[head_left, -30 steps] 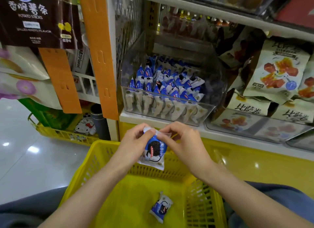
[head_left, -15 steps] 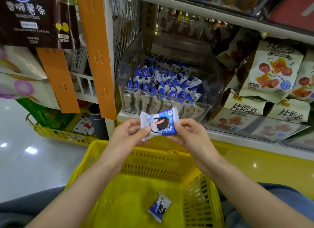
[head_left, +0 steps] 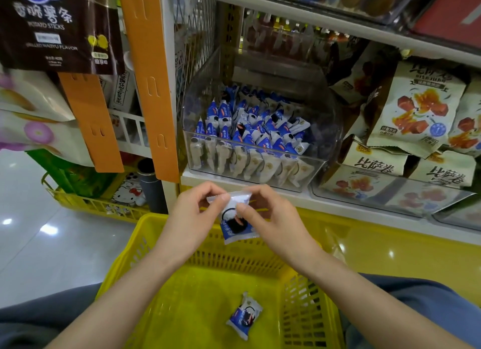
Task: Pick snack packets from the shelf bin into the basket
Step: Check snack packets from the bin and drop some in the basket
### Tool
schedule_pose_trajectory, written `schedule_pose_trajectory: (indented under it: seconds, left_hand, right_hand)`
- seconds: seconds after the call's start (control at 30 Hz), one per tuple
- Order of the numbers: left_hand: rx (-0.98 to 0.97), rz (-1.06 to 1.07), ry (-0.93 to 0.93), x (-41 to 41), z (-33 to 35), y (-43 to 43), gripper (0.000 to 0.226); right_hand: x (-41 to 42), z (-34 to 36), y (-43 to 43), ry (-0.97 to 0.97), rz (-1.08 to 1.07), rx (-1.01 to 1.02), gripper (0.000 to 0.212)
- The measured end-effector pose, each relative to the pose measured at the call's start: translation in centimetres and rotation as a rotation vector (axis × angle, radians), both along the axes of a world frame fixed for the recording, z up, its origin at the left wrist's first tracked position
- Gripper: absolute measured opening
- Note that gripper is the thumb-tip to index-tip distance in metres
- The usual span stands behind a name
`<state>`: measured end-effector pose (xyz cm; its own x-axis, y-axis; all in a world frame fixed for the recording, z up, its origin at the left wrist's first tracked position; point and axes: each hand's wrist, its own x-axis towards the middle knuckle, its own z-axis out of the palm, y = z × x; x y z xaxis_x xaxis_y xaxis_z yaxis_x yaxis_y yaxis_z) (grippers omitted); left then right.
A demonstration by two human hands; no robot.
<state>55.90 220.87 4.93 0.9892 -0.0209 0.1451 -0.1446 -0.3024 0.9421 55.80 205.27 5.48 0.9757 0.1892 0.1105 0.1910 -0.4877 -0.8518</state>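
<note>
A blue-and-white snack packet [head_left: 235,227] hangs upright above the far rim of the yellow basket [head_left: 208,255]. My left hand [head_left: 194,218] pinches its top left corner and my right hand [head_left: 268,218] pinches its top right edge. A second identical packet [head_left: 244,315] lies on the basket floor. Behind my hands, on the white shelf, stands the clear shelf bin [head_left: 260,166], filled with several of the same packets.
Beige snack bags [head_left: 416,109] fill the shelf right of the bin. An orange upright [head_left: 148,83] and hanging dark potato-stick bags [head_left: 59,28] are at left. Another yellow basket [head_left: 86,200] sits on the glossy floor at left.
The packet was held flat and higher, in front of the bin; both hands have lowered it and turned it so it hangs upright over the basket.
</note>
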Motion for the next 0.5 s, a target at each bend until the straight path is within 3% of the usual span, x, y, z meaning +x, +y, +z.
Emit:
schedule_pose_trajectory:
  seconds: [0.13, 0.33, 0.5]
  left_hand:
    - [0.021, -0.037, -0.006, -0.30, 0.07, -0.19, 0.015]
    - [0.074, -0.068, -0.001, -0.81, 0.43, -0.36, 0.016]
    - [0.031, -0.044, 0.086, -0.51, 0.07, -0.40, 0.017]
  right_hand:
    - [0.15, 0.14, -0.12, -0.057, 0.005, -0.032, 0.005]
    - [0.01, 0.07, 0.04, -0.110, 0.046, -0.137, 0.015]
    - [-0.31, 0.24, 0.02, -0.309, 0.056, -0.318, 0.012]
